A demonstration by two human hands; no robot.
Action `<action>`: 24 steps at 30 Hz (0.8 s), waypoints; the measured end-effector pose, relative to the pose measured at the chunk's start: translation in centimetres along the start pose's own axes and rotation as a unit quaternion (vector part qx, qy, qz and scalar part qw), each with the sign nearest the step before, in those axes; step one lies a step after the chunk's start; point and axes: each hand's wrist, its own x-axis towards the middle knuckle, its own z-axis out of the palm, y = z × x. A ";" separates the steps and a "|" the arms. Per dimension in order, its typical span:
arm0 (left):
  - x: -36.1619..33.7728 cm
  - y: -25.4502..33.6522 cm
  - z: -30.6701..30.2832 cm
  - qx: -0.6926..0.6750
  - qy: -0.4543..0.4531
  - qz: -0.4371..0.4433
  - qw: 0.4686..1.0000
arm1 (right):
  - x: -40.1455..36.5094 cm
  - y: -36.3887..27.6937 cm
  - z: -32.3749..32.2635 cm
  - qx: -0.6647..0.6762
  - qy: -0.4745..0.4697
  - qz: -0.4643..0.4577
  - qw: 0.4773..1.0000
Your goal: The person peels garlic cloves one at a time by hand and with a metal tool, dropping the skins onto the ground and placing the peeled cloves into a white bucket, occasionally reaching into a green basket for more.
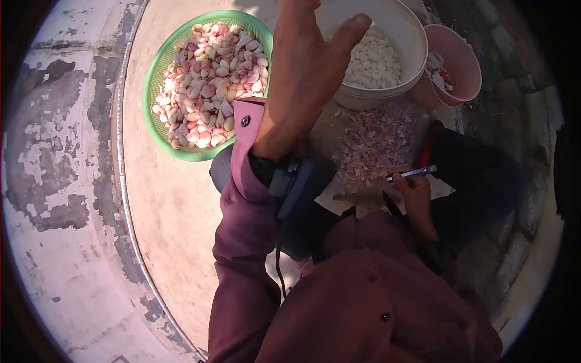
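My left hand (311,72) is raised at the top middle, close to the camera, between the green basket and the white bucket. Its thumb stands well apart, the other fingertips are cut off by the frame, and nothing shows in it. Low on the right, my right hand (415,196) pinches a slim, silvery small knife (417,172) near my lap. Unpeeled garlic cloves (209,85), pinkish and white, fill the green mesh basket (151,115). Peeled white cloves (375,60) lie in the white bucket (417,42), partly covered by my thumb.
Papery garlic skins (375,142) are heaped on the ground between my legs, in front of the bucket. A pink bucket (469,66) with some whitish and red bits stands to the right. Along the left runs a pale ledge (66,242) with flaking paint.
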 end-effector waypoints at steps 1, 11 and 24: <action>0.3 -0.7 -0.8 0.045 -0.022 0.016 0.999 | 0.2 0.3 0.0 -0.005 0.020 -0.016 1.000; -5.1 -6.2 -18.9 0.382 -0.255 -0.121 0.880 | 1.8 0.4 1.6 -0.013 -0.027 0.006 1.000; -5.5 -9.1 -18.5 0.383 -0.211 -0.174 0.882 | 2.5 1.2 1.6 -0.043 -0.019 0.032 0.998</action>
